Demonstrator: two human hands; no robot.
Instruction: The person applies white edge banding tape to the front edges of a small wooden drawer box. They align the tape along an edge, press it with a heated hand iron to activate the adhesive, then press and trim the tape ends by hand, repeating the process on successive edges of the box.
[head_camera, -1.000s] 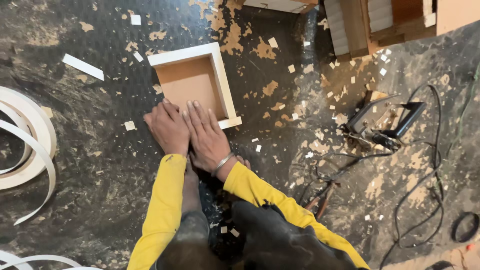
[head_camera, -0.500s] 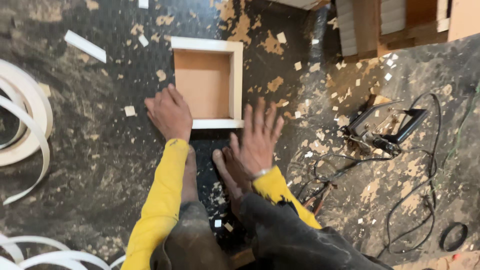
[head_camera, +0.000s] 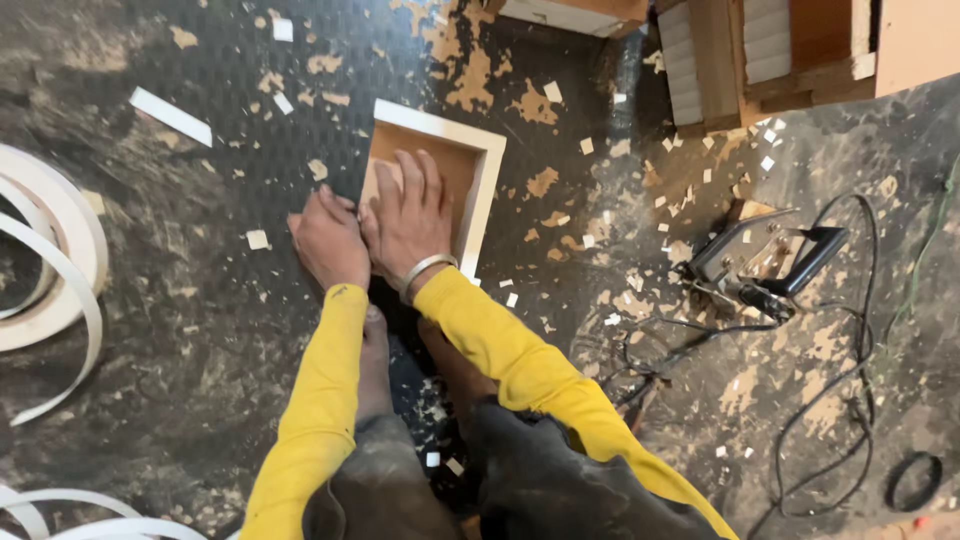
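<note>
A person in yellow sleeves crouches over a dark, debris-strewn floor (head_camera: 200, 330), both hands pressed to a small wooden box frame (head_camera: 480, 190) with white-edged sides that lies flat just beyond the knees, near the middle of the scene. The right hand (head_camera: 408, 222) lies palm down with fingers spread and flat across the near left part of the frame, reaching into its brown interior; it closes on nothing, and a metal bangle (head_camera: 428, 270) circles the wrist. The left hand (head_camera: 328, 240) sits just beside it, touching it, fingers curled loosely at the frame's near left corner; whether it actually grips the edge cannot be told from this angle. To the left, coils of white edge-banding tape (head_camera: 50, 270) curve across the floor, and a short white strip (head_camera: 170, 116) lies farther off. To the right, well apart from the hands, a power tool (head_camera: 765, 258) with a black handle rests among tangled black cords (head_camera: 830, 420). Stacked wooden boards (head_camera: 760, 50) occupy the far right corner. Pale chips and sawdust patches litter the floor around the frame.
</note>
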